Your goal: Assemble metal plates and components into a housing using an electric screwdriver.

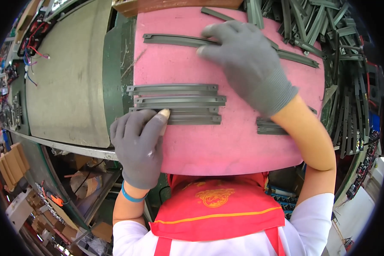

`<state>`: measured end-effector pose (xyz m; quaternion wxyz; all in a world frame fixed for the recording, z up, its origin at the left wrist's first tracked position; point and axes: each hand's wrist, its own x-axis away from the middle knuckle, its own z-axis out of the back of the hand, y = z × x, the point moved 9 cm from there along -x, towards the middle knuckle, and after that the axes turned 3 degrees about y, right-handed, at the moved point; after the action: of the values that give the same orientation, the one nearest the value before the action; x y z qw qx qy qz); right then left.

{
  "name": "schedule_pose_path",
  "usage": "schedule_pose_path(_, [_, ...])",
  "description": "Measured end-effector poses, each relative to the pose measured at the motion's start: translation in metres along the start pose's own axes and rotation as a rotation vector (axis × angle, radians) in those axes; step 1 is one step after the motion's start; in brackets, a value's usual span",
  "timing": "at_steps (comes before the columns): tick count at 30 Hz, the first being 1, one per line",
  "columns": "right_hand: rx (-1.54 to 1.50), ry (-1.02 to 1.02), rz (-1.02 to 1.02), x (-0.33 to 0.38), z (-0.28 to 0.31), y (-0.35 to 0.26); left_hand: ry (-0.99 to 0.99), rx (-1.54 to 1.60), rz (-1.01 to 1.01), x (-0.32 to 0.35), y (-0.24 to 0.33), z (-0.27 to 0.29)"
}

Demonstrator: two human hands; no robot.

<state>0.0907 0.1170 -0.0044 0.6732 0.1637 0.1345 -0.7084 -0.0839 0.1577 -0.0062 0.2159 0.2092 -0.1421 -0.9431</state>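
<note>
Both my hands wear grey knit gloves. At the far side of the pink board (192, 153), my right hand (251, 64) pinches a long dark grey metal strip (170, 39), thumb on its near side and fingers on its far side. Its right part is hidden under the hand. My left hand (141, 136) is closed at the left end of a row of similar metal strips (181, 101), its thumb on the nearer ones. These strips lie side by side, almost parallel. Their left ends are partly covered by my fingers.
More strips (298, 57) lie beyond my right hand, and a short stack (271, 126) sits beneath my right forearm. A large heap of loose strips (315, 21) fills the far right. A beige panel (68, 81) lies to the left; a cardboard box edge (158, 6) borders the board's far side.
</note>
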Motion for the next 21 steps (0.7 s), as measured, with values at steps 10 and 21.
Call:
schedule_pose_path(10, [-0.302, -0.204, -0.259, 0.071, 0.093, 0.051, -0.279, -0.181, -0.047, 0.003, 0.028, -0.051])
schedule_pose_path(21, [0.231, -0.425, -0.937, 0.195, 0.192, 0.387, -0.276, -0.27, -0.066, 0.002, 0.034, -0.053])
